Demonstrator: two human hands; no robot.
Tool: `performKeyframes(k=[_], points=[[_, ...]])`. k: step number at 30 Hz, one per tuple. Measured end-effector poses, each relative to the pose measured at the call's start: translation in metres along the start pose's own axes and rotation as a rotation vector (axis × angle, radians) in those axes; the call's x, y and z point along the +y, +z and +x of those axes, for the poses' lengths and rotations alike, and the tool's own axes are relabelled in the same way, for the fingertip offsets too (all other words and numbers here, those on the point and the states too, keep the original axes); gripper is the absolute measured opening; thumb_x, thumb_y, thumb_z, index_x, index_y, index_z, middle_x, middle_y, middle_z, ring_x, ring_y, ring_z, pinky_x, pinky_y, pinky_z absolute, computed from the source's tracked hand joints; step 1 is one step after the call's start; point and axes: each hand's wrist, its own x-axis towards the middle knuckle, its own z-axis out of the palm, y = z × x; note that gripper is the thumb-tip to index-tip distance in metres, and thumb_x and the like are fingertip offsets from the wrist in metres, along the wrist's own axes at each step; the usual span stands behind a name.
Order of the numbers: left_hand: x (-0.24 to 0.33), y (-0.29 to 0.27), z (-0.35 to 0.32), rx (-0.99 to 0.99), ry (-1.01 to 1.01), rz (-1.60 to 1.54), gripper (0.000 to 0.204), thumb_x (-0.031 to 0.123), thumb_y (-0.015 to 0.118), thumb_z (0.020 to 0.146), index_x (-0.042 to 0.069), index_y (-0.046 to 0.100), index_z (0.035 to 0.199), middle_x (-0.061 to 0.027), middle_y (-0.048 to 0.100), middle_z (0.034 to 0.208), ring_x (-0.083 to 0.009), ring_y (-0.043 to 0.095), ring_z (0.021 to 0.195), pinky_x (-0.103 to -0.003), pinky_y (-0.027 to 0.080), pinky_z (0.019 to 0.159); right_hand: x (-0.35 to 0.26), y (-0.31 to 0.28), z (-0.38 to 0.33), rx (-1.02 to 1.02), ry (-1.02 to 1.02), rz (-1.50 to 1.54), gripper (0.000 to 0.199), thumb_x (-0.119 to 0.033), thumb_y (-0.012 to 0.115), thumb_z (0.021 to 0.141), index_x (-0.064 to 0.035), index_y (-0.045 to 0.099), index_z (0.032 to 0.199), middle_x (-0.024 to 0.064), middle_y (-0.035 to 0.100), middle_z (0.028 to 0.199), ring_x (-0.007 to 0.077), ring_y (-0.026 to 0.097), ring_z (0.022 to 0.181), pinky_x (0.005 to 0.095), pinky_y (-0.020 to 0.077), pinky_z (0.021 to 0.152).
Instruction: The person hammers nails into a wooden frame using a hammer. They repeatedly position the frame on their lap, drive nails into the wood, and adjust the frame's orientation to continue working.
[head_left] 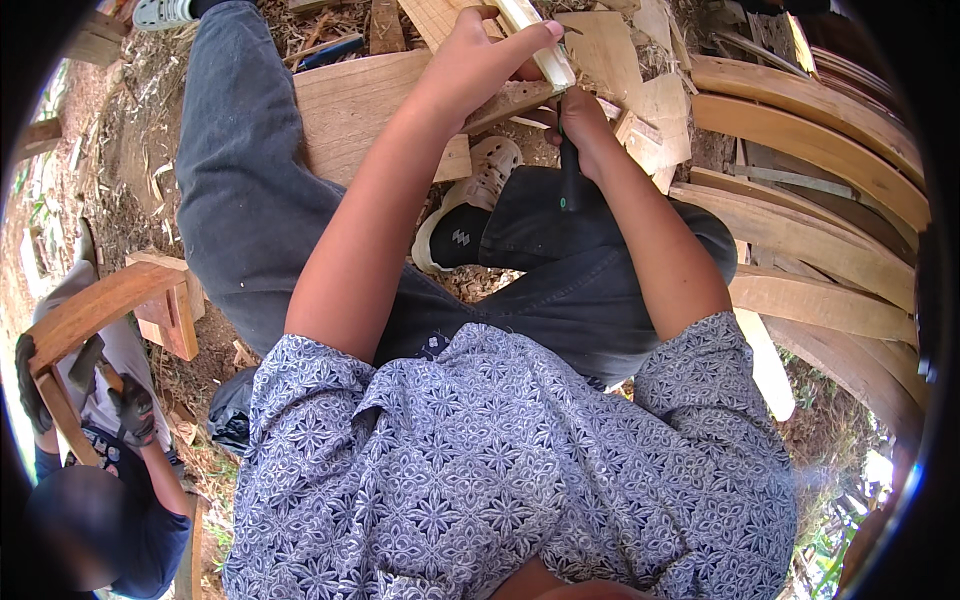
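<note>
My left hand is closed around a pale, narrow wooden strip at the top of the view, with the thumb lying across it. My right hand grips a tool with a long black handle, whose butt points back toward my lap. The tool's working end is mostly hidden by the strip and my fingers, so its kind does not show. Beneath the strip's near end lies a darker piece of wood. A wide light board rests under my left forearm, between my legs.
Curved wooden pieces are stacked at the right. Thin flat offcuts and shavings litter the ground ahead. At the left, a co-worker's gloved hand holds a tool beside a curved wooden frame. A blue-and-black item lies beyond the wide board.
</note>
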Motion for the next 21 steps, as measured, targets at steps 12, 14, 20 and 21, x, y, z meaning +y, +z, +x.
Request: performKeyframes(k=[12, 14, 20, 21], points=[[-0.009, 0.001, 0.007, -0.025, -0.015, -0.061, 0.074, 0.039, 0.075, 0.094, -0.01, 0.039, 0.136, -0.0157, 0.068, 0.106, -0.0194, 0.07, 0.089, -0.031, 0.056, 0.076, 0.008, -0.005, 0.011, 0.001, 0.008, -0.009, 0.078, -0.078, 0.048, 0.094, -0.0079, 0.065, 0.125, 0.009, 0.067, 0.117, 0.0151, 0.058, 0.09, 0.0299, 0.0435, 0.067], [-0.009, 0.001, 0.006, -0.037, -0.008, -0.077, 0.073, 0.039, 0.074, 0.094, -0.01, 0.039, 0.136, -0.0163, 0.067, 0.107, -0.0199, 0.07, 0.09, -0.032, 0.057, 0.077, 0.008, -0.005, 0.01, 0.006, 0.006, 0.0, 0.076, -0.077, 0.049, 0.095, -0.0083, 0.065, 0.124, 0.0086, 0.068, 0.117, 0.0148, 0.058, 0.089, 0.0296, 0.0434, 0.067], [-0.009, 0.001, 0.006, -0.013, 0.0, -0.067, 0.072, 0.038, 0.074, 0.095, -0.01, 0.039, 0.136, -0.0164, 0.067, 0.107, -0.0203, 0.07, 0.091, -0.033, 0.057, 0.079, 0.0, -0.001, 0.002, 0.024, 0.012, -0.001, 0.068, -0.07, 0.048, 0.099, -0.0087, 0.065, 0.124, 0.0077, 0.068, 0.113, 0.0128, 0.062, 0.09, 0.0278, 0.0422, 0.064], [-0.01, 0.001, 0.007, -0.018, 0.005, -0.083, 0.072, 0.038, 0.074, 0.095, -0.01, 0.039, 0.135, -0.0164, 0.067, 0.107, -0.0201, 0.07, 0.091, -0.033, 0.057, 0.079, -0.001, 0.0, 0.001, 0.018, 0.009, 0.005, 0.068, -0.07, 0.048, 0.1, -0.0085, 0.065, 0.124, 0.0075, 0.068, 0.113, 0.0128, 0.062, 0.09, 0.0276, 0.0421, 0.063]])
